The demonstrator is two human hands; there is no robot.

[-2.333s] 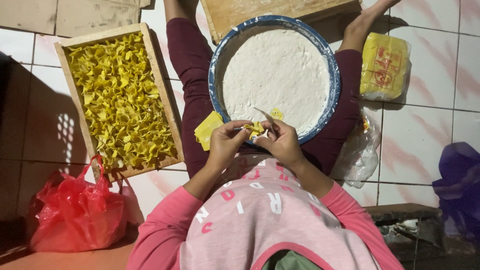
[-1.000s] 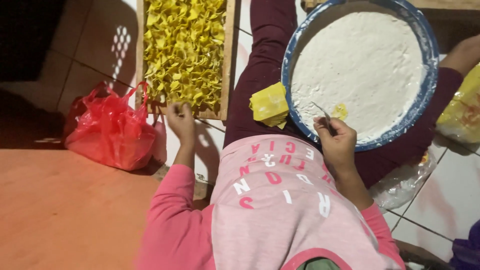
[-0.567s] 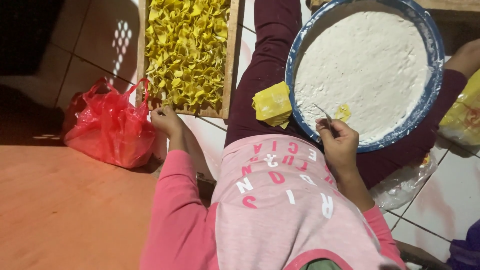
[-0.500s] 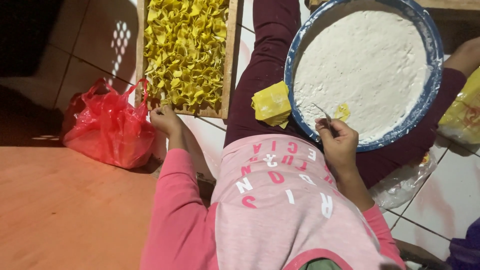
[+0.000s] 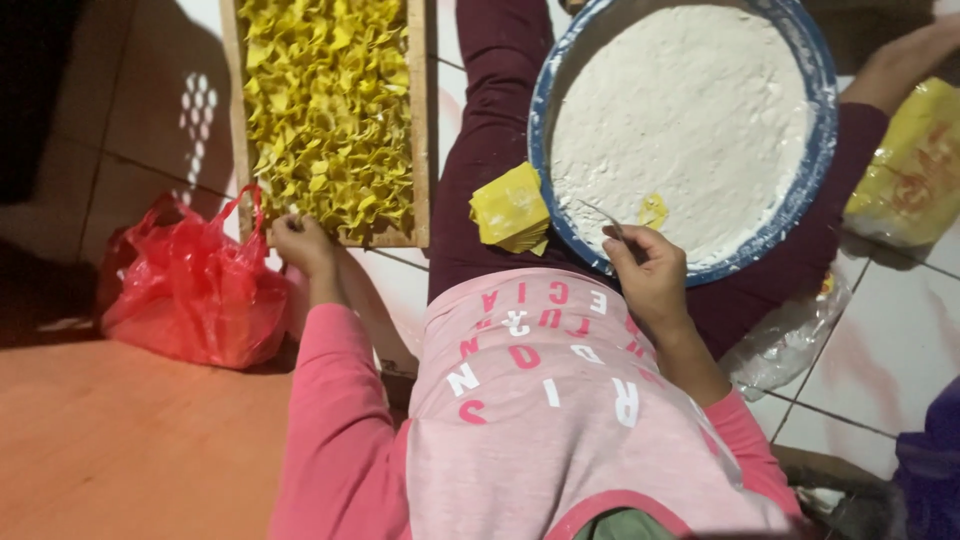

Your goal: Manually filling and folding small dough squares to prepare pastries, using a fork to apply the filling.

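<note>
Head view, against half a second ago, is nearly the same: the left hand [image 5: 300, 243] has stayed at the near-left corner of the tray [image 5: 420, 120], in the left centre of the frame, and the right hand [image 5: 648, 275] has kept its place at the near rim of the basin [image 5: 815, 170]. The left fingers are curled loosely against the tray's bottom edge and the folded yellow dumplings [image 5: 330, 110] there; whether they pinch one I cannot tell. The right fingers are closed on a thin metal tool [image 5: 600, 213] that points up-left over the white flour, just beside a small yellow scrap [image 5: 652, 210] lying in the flour. A stack of yellow wrappers [image 5: 510, 208] rests on the lap between tray and basin, touching the basin's rim. A red bag [image 5: 190, 290] sits just left of the left hand, crowding that side. Bare tile shows between tray and leg, and at lower right beside a clear plastic bag [image 5: 790, 335]. A yellow packet [image 5: 915, 175] lies at the right edge.
</note>
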